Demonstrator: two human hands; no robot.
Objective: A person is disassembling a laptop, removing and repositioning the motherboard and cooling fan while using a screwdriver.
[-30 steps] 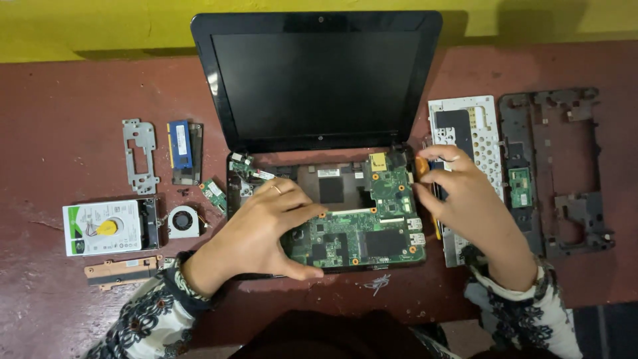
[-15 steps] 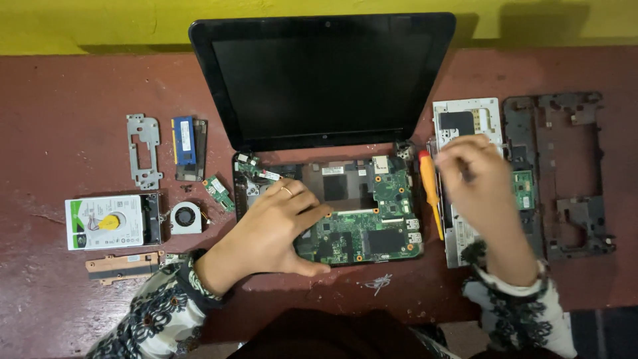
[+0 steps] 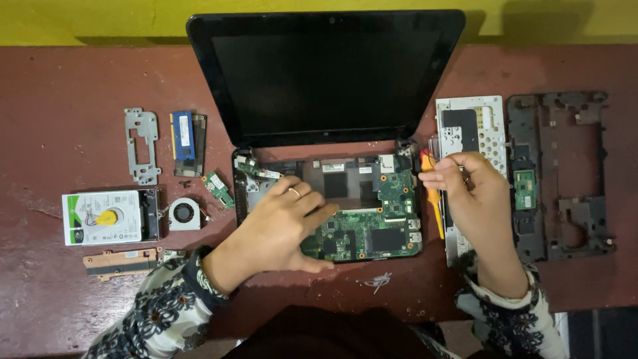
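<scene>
Reddish-brown worn table (image 3: 60, 73), parts laid out on it. Far left, 9 o'clock of the laptop: grey metal bracket (image 3: 143, 145), blue memory module (image 3: 182, 135), small green card (image 3: 218, 189). Below these, hard drive with white label (image 3: 101, 217), small round fan (image 3: 184, 213), copper-coloured heat strip (image 3: 119, 260) at 8 o'clock.

Centre: opened laptop base, green motherboard (image 3: 372, 223) exposed, black screen (image 3: 325, 73) upright at 12 o'clock. Left hand (image 3: 279, 229) lies flat on the board's left part, fingers extended and relaxed, pressing rather than gripping; ring on one finger.

Just right of the board, orange-handled screwdriver (image 3: 433, 199) lies along the base's edge. Right hand (image 3: 475, 193) rests on it, fingertips (image 3: 432, 178) pinched on its upper end; palm over the white keyboard plate (image 3: 473, 123).

At 3 o'clock: dark plastic frame (image 3: 565, 173), apart from the hand.
</scene>
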